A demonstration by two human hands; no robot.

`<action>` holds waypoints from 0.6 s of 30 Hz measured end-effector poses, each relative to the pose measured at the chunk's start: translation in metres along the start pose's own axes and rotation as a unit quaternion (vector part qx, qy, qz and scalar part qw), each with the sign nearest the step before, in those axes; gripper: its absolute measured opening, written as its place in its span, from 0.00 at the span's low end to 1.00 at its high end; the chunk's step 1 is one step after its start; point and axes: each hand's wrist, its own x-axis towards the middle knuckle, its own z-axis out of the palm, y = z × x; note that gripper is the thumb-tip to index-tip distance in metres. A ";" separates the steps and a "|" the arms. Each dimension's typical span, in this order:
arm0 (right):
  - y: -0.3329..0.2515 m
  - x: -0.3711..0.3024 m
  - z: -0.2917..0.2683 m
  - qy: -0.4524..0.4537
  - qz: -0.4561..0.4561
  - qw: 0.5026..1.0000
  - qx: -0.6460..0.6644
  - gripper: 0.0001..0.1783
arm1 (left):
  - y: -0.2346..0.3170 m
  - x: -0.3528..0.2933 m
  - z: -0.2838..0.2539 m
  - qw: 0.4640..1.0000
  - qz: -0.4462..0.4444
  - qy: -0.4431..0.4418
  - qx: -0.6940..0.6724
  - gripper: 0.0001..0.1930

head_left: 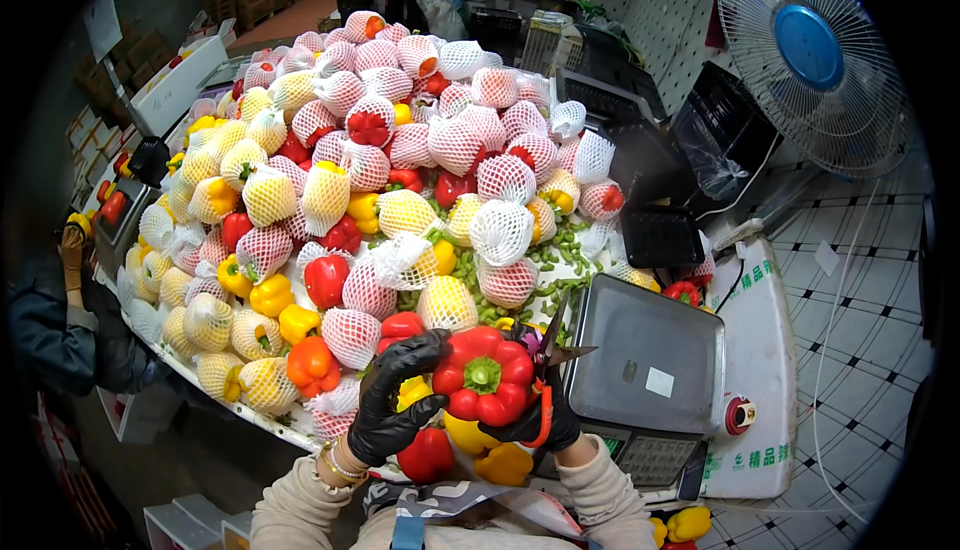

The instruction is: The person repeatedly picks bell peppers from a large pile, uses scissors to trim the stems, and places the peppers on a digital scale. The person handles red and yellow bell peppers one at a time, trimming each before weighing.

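Observation:
A large red bell pepper point(484, 377), its green stem stub facing up, is between my hands at the table's near edge. My left hand point(392, 400), in a black glove, curls thumb and fingers against the pepper's left side. My gloved right hand point(562, 412) grips scissors point(547, 405) with orange handles, and the blades point up and right, apart from each other. Some right fingers are hidden behind the pepper, which rests against that hand. Just below lie yellow bell peppers point(503, 464) and another red bell pepper point(426, 455).
Peppers in foam net sleeves point(270, 195) heap the table, with loose ones among them. Green stem pieces point(568, 255) lie scattered near a grey-topped scale point(645, 350). A tape roll point(740, 415), black trays point(662, 238) and a fan point(810, 50) are rightward. Someone's sleeve point(50, 325) shows at left.

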 end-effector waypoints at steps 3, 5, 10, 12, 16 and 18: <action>0.006 -0.007 -0.005 0.023 -0.048 0.996 -0.066 0.26 | 0.004 0.003 0.002 0.998 0.027 -0.003 0.049 0.22; 0.013 -0.011 -0.010 0.029 -0.095 0.979 -0.178 0.26 | 0.005 0.003 0.001 0.996 0.033 -0.007 0.083 0.21; 0.008 -0.007 0.000 0.040 -0.005 0.989 0.143 0.34 | -0.004 -0.002 0.009 0.995 0.017 -0.007 0.097 0.20; 0.036 -0.027 -0.022 0.080 0.041 0.984 -0.153 0.48 | -0.012 -0.002 0.022 0.999 -0.001 -0.004 0.050 0.20; 0.034 -0.051 -0.043 0.186 -0.007 0.946 -0.267 0.50 | -0.013 0.005 0.027 0.996 -0.008 -0.070 0.048 0.21; 0.019 -0.060 -0.063 0.227 -0.021 0.921 -0.316 0.51 | -0.017 0.004 0.018 0.991 -0.001 -0.091 0.094 0.22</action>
